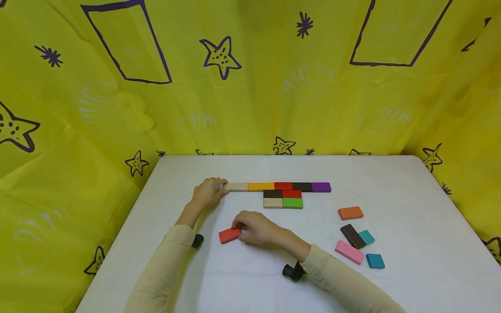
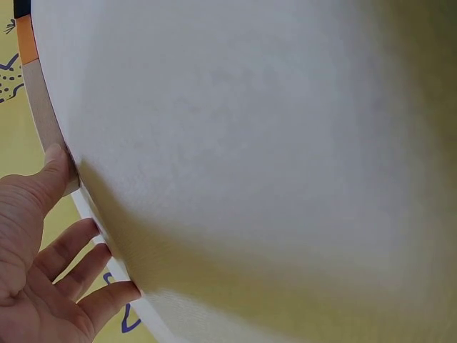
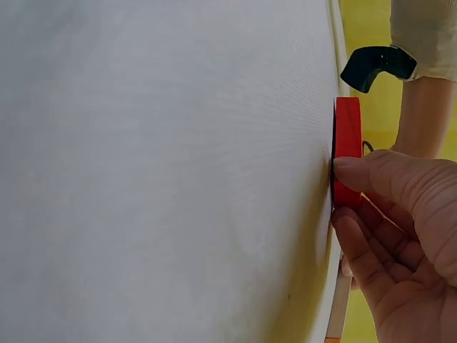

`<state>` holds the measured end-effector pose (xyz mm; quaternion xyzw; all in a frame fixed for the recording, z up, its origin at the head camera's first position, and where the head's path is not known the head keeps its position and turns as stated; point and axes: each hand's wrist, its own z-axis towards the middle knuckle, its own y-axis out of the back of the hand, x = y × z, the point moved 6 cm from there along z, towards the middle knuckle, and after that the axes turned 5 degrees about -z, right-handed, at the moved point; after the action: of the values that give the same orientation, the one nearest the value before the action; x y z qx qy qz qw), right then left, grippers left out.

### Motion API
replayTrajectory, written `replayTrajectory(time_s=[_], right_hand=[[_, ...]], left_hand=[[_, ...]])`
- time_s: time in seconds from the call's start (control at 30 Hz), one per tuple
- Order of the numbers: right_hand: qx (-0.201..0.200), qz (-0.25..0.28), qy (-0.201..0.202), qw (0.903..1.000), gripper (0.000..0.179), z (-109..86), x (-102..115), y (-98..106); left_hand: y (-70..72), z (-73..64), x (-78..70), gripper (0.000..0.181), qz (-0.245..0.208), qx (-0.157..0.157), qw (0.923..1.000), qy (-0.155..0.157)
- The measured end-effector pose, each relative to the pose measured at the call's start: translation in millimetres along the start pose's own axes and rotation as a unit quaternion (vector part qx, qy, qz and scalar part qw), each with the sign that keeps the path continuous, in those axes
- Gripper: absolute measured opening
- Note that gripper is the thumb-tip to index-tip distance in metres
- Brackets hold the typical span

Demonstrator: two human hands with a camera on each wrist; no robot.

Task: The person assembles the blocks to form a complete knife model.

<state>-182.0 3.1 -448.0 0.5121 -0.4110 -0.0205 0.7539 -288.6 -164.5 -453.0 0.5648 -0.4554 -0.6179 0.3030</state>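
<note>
1. Red block sits between the fingertips of the right hand, whose thumb and curled fingers pinch it by its right end; its left end sticks out free. It is at the tabletop, nearer the person than the row of blocks, though whether its whole underside touches the cloth I cannot tell.
2. Left hand pinches the left end of a pale long block, thumb on the near side; three other fingers are spread apart near the cloth, past that end.
3. To the right of the pale long block, end to end, run a yellow-orange block, a second red block, a black block and a purple block.
4. Against the near side of this row lie a dark block and a third red block, with a small pale block and a green block below them.
5. Off to the right are loose pieces: an orange block, a dark brown block touching a teal block, a pink block just beside, and a blue block.
6. Beige sleeves cover both forearms; black devices show at the wrists.
7. White cloth covers the table; a yellow curtain with starfish drawings surrounds it.
</note>
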Motion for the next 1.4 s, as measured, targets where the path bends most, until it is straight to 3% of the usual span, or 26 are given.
replayTrajectory(time_s=[0.47,0.97,1.4], right_hand=[[-0.032,0.003,-0.053,0.9981,0.022,-27.8,-16.5,20.3],[-0.086,0.014,-0.116,0.9894,0.022,-62.0,-41.5,46.2],[-0.106,-0.009,-0.141,0.9843,0.023,-75.8,-54.2,59.0]], left_hand=[[2.9,0.6,-2.1,0.037,0.005,-0.007,0.9999,-0.007],[4.3,-0.1,-1.3,0.038,0.007,-0.009,0.9999,-0.008],[1.7,-0.8,-1.6,0.039,0.007,-0.004,0.9999,-0.009]])
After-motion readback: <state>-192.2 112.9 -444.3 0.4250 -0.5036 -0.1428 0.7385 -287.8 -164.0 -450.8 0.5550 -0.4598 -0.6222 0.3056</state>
